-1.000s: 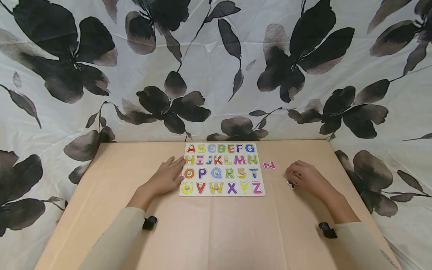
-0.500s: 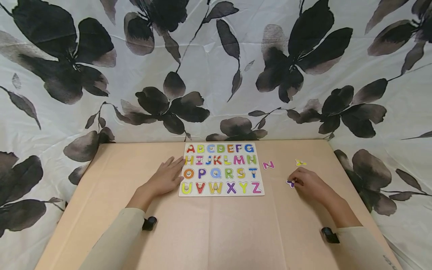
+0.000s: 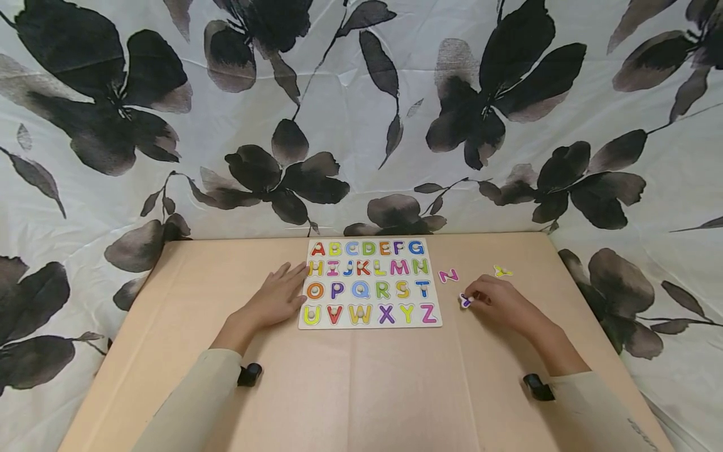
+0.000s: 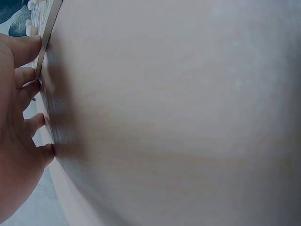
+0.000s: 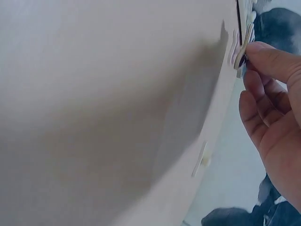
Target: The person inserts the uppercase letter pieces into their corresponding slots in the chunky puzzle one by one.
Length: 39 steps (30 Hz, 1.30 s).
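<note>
A white alphabet puzzle board [image 3: 370, 328] with rows of coloured letters lies on the table. My left hand [image 3: 277, 295] rests at its left edge, fingers spread; in the left wrist view, fingertips [image 4: 33, 44] meet the board's side. To the right of the board, my right hand [image 3: 503, 304] pinches a purple letter piece [image 3: 465, 301] between thumb and fingers. The right wrist view shows that piece [image 5: 242, 49] edge-on and tilted, its far part covered by the thumb and fingers.
A pink zigzag letter piece [image 3: 449, 276] lies just right of the board. Farther right, beyond the right hand, is a yellow Y-shaped piece [image 3: 501, 271]. The beige table [image 3: 395, 389] ends at the back against a floral cloth [image 3: 339, 113].
My right hand first uncovered the yellow piece as it drew back to the purple one. It has since moved left with the purple piece, toward the board. The left hand stayed put.
</note>
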Motion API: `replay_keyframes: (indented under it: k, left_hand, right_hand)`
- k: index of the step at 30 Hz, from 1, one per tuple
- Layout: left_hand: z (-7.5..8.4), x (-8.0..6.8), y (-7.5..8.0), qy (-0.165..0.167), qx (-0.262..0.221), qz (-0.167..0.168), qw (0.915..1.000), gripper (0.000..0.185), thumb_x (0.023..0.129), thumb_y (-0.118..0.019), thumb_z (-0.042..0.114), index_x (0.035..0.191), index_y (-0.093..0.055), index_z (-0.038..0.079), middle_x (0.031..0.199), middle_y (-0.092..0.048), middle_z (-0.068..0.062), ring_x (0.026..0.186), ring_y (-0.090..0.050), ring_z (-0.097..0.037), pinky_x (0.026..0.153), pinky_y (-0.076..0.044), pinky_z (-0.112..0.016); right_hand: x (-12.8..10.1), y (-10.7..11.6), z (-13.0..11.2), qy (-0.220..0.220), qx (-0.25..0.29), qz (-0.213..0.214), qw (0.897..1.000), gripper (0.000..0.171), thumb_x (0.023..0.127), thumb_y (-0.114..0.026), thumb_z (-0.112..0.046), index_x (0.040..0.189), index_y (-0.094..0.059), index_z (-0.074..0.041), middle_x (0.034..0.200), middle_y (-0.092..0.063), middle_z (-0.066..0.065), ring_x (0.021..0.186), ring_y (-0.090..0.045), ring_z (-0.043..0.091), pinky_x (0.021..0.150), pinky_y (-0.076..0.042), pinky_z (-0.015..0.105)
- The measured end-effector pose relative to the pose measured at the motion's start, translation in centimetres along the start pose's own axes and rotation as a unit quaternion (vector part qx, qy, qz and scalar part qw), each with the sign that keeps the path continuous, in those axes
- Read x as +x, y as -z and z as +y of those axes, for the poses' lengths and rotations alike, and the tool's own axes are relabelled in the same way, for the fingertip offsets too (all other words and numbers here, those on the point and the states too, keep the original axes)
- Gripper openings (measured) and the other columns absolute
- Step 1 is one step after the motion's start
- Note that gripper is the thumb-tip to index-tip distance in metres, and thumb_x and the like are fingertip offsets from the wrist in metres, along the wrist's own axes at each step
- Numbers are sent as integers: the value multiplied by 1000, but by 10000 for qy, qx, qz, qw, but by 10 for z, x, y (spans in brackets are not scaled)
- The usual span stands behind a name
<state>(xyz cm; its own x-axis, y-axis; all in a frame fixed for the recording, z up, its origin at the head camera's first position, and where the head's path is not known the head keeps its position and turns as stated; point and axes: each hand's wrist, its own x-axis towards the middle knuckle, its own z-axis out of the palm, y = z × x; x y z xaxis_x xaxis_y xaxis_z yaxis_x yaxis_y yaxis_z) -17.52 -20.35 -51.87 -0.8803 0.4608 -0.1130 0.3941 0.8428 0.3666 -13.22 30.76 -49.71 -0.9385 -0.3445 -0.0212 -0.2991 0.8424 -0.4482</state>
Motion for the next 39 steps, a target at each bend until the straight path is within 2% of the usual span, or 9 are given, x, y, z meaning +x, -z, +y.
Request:
replay_keyframes:
  k: [3, 9, 16, 25, 32, 39]
  left_hand:
    - [-1, -1, -1, -19, 5, 31, 10000, 70, 102, -57, 30, 163, -30, 8, 171, -26, -11, 157, -17, -47, 122, -16, -73]
    - [0, 0, 0, 48, -1, -25, 10000, 71, 102, -56, 31, 163, -29, 9, 172, -24, -10, 158, -14, -46, 123, -14, -72]
    - [1, 1, 2, -12, 22, 39, 10000, 70, 102, -57, 31, 163, -30, 8, 171, -25, -10, 158, -16, -47, 123, -15, -72]
    - [1, 0, 2, -20, -97, 30, 9999, 70, 102, -58, 29, 163, -31, 8, 171, -26, -11, 157, -17, -47, 122, -15, -74]
    - [2, -1, 2, -12, -28, 18, 10000, 69, 103, -57, 30, 163, -31, 8, 171, -25, -12, 157, -16, -47, 122, -15, -73]
    - [3, -1, 2, -5, 6, 57, 10000, 70, 102, -58, 29, 162, -32, 7, 171, -27, -12, 157, -17, -48, 122, -16, -73]
  right_hand:
    - [3, -5, -8, -34, 200, -21, 9998, 14, 89, -80, -7, 99, -76, -15, 96, -67, -4, 87, -59, 13, 75, -57, 25]
    - [12, -13, -26, 187, 317, -85, 9993, 12, 88, -83, -12, 95, -74, -16, 89, -64, -8, 83, -57, 10, 71, -54, 20]
    - [28, -22, -51, 544, 225, -109, 9982, 13, 87, -84, -14, 93, -73, -15, 83, -62, -8, 80, -55, 9, 71, -52, 21]
    - [46, -37, -90, 715, 519, -419, 9952, 14, 88, -83, -22, 95, -72, -17, 83, -61, -10, 79, -54, 8, 67, -50, 18]
    - [59, -53, -110, 1115, 237, -351, 9929, 17, 87, -85, -24, 89, -70, -16, 79, -58, -11, 76, -51, 7, 66, -47, 19]
    - [67, -70, -123, 920, 60, -543, 9943, 20, 88, -84, -27, 85, -68, -17, 74, -53, -10, 72, -48, 7, 62, -42, 19]
